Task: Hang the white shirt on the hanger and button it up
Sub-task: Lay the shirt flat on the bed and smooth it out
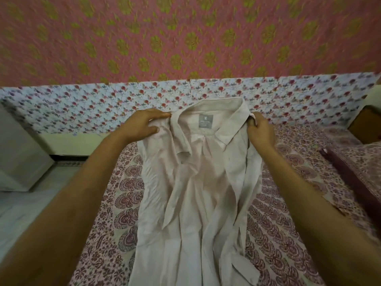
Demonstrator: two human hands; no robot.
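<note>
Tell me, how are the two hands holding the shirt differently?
The left hand lies flatter, fingers stretched over the white shirt, thumb pinching cloth; the right hand curls tightly round the shirt's edge. The left hand's grip is beside one collar wing, the right hand's beside the other. Both hold the shirt's top.

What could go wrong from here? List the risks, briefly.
Both the left hand and right hand grip the white shirt at its shoulders; freeing one for the hanger, not plainly in view, may let that side slump onto the bed. The front hangs open and creased, so buttons could end up in the wrong holes.
</note>
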